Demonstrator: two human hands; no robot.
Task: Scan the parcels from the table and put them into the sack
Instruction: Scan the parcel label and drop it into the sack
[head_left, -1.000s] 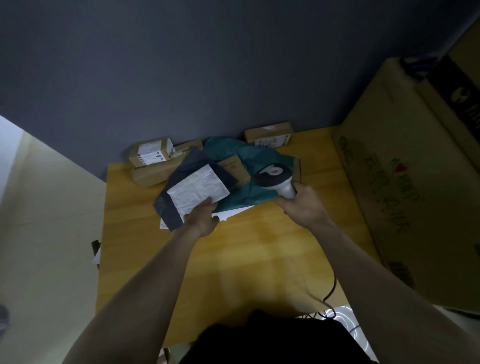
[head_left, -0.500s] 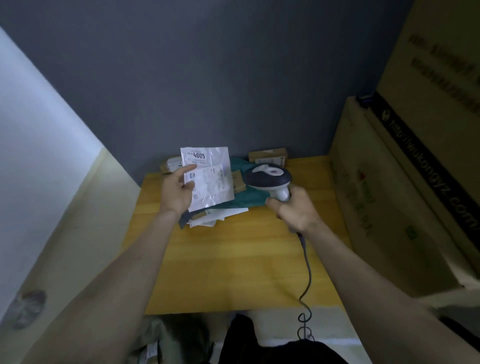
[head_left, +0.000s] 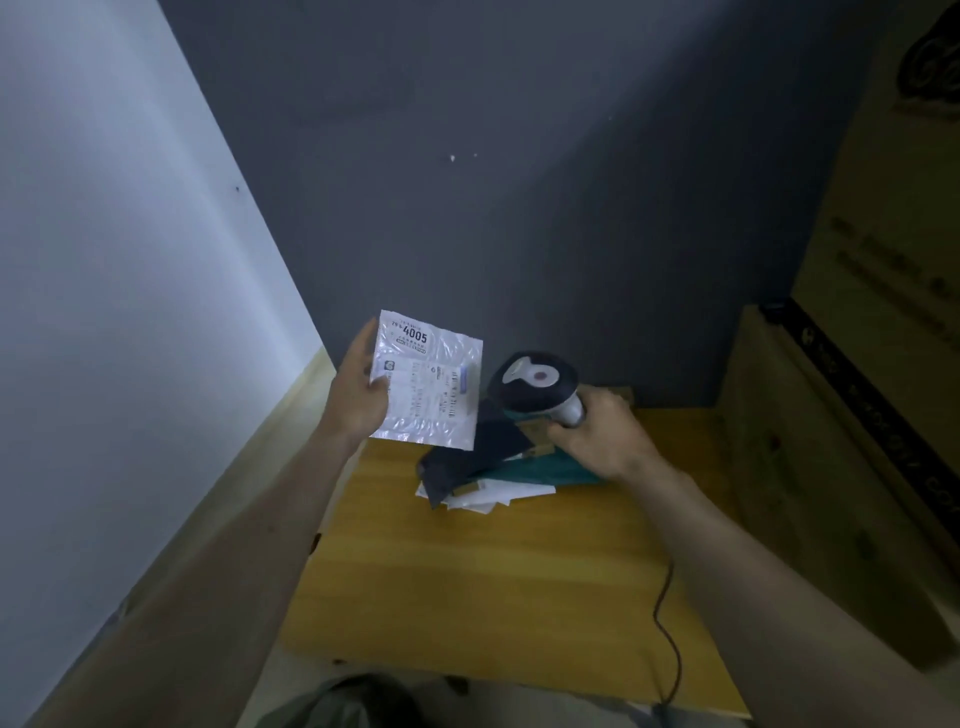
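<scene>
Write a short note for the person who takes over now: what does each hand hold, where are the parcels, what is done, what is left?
Left hand: holds the white parcel raised, label toward you.
Right hand: grips the scanner, beside the parcel.
Table: a pile with a dark bag, a green bag and white envelopes.
Done: parcel picked up; I cannot tell if it is scanned.
Left: scan it, put it in the sack (not in view), then the pile.

One scanner (head_left: 535, 384), one white parcel (head_left: 428, 382) held up, two hands, one table (head_left: 493, 571).
</scene>
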